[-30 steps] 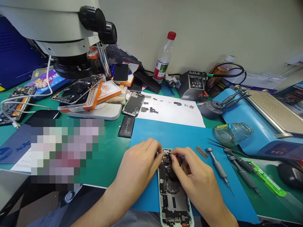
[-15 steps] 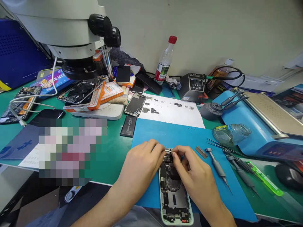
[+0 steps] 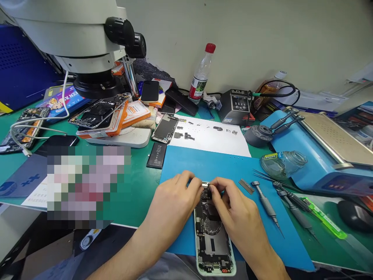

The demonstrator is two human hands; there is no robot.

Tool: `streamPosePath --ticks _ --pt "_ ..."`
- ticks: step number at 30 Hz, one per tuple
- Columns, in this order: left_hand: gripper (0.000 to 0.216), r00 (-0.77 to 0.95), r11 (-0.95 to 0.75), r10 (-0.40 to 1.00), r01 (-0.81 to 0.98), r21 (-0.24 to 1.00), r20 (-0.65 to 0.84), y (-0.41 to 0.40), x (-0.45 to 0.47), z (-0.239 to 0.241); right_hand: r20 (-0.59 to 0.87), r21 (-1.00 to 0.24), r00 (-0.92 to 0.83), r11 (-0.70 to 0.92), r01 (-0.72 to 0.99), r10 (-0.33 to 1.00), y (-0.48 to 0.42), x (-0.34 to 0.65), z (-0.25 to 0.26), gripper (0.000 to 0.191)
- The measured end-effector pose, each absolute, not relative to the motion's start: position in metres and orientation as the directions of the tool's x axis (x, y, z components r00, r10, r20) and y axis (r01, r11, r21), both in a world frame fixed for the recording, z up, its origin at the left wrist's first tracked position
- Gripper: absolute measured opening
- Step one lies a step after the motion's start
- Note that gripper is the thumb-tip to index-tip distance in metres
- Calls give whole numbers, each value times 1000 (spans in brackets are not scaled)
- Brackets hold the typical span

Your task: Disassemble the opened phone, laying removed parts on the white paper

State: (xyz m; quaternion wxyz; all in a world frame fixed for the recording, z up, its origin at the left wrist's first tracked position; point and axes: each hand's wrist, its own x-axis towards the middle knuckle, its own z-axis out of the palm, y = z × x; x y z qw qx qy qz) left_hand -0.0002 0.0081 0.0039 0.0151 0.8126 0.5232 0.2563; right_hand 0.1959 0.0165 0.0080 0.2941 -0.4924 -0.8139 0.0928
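An opened phone with a pale green frame lies lengthwise before me, its inside facing up. Its circuit boards, a round coil area and a bare metal back plate show. My left hand is closed at the upper left corner, fingertips curled on the phone's edge. At the upper right, my right hand pinches with thumb and index finger against the phone. Any small part between the fingertips is too hidden to make out. Under the phone is a blue mat.
Screwdrivers and a green-handled knife lie to the right, near a glass jar. Small parts rest on white paper ahead. A battery and a phone screen lie left of it. A microscope overhangs the left.
The whole view has shifted slightly. Both hands stay at the phone's upper end, with only tiny finger movement.
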Motion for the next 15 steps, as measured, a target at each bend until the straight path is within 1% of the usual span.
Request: streamPosePath --ticks 5,7,10,13,15 --pt "7 318 -440 868 848 296 382 9 -1 4 374 -466 -356 505 726 856 15 196 11 10" --pt "6 318 -438 872 847 302 372 10 -1 4 379 -461 -360 512 725 852 15 197 11 13" --pt "7 313 -429 878 850 306 362 10 0 4 417 -404 -379 542 737 826 14 198 8 17" --pt "6 306 -422 881 854 305 362 10 1 3 435 -361 -405 568 739 804 15 198 6 14" --pt "8 292 -424 877 844 328 383 9 0 3 438 -330 -428 584 741 790 15 197 5 12"
